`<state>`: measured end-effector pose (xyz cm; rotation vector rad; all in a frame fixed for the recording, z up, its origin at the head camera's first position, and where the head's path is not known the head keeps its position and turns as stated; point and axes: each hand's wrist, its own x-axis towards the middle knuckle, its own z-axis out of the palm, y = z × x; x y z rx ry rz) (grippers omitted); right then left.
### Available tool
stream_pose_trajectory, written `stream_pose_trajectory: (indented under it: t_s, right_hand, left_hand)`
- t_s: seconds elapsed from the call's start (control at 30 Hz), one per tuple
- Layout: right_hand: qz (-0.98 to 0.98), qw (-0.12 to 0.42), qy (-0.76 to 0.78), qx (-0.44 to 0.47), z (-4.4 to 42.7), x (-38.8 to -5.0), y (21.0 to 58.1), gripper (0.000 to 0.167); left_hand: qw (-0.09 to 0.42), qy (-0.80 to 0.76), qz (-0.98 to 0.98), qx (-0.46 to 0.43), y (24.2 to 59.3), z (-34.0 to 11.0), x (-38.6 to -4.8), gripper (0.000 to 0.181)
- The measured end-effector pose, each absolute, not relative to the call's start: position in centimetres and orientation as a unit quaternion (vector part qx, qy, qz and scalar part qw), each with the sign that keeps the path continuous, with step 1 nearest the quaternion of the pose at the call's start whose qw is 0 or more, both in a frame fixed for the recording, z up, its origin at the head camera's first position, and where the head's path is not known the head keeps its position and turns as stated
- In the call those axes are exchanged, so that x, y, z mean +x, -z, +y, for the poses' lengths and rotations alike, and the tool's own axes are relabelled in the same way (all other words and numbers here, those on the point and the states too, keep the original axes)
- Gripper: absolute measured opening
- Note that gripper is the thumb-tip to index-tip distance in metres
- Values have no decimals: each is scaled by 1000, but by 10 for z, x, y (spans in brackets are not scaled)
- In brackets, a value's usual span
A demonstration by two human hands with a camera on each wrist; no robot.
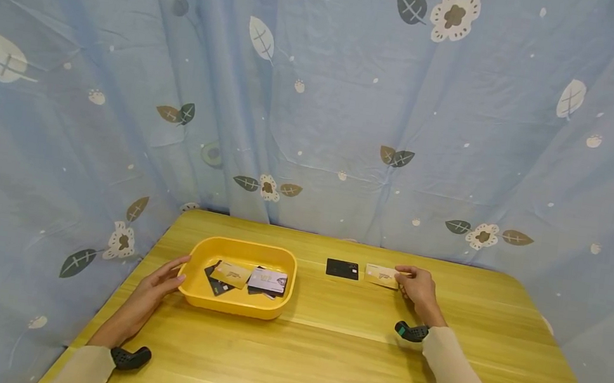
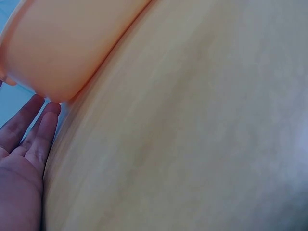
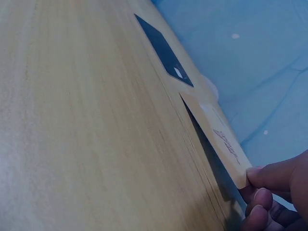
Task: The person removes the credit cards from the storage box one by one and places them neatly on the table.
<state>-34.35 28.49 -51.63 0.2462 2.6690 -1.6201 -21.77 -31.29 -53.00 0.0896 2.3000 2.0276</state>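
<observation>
In the head view my right hand [image 1: 416, 287] pinches the right end of a gold card [image 1: 380, 274] near the table's far edge. The right wrist view shows that card [image 3: 222, 139] tilted, its held end raised and a shadow beneath it. Just left of it a black card [image 1: 342, 269] lies flat on the table. At the yellow tray's left side [image 1: 276, 312], my left hand [image 1: 147, 293] touches the rim with extended fingers; the left wrist view shows the fingers [image 2: 46, 127] straight beside the wall. Inside the tray lie another gold card [image 1: 231, 274], a silvery card [image 1: 268, 279] and dark cards partly hidden under them.
The wooden table [image 1: 296, 369] has rounded far corners. A blue curtain [image 1: 342, 93] with leaf and flower prints hangs behind it and along both sides. Black bands with small devices [image 1: 130, 358] sit on both wrists.
</observation>
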Motion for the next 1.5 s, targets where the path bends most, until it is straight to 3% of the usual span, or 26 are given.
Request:
stream_pose_trajectory:
  t_s: [0.8, 1.5]
  right_hand:
    - [858, 7, 509, 63, 284, -352, 522, 50]
    - [886, -38, 457, 70, 277, -351, 526, 40]
  left_hand:
    - [33, -658, 752, 32, 531, -314, -218, 62]
    - [34, -656, 753, 33, 532, -314, -217, 62]
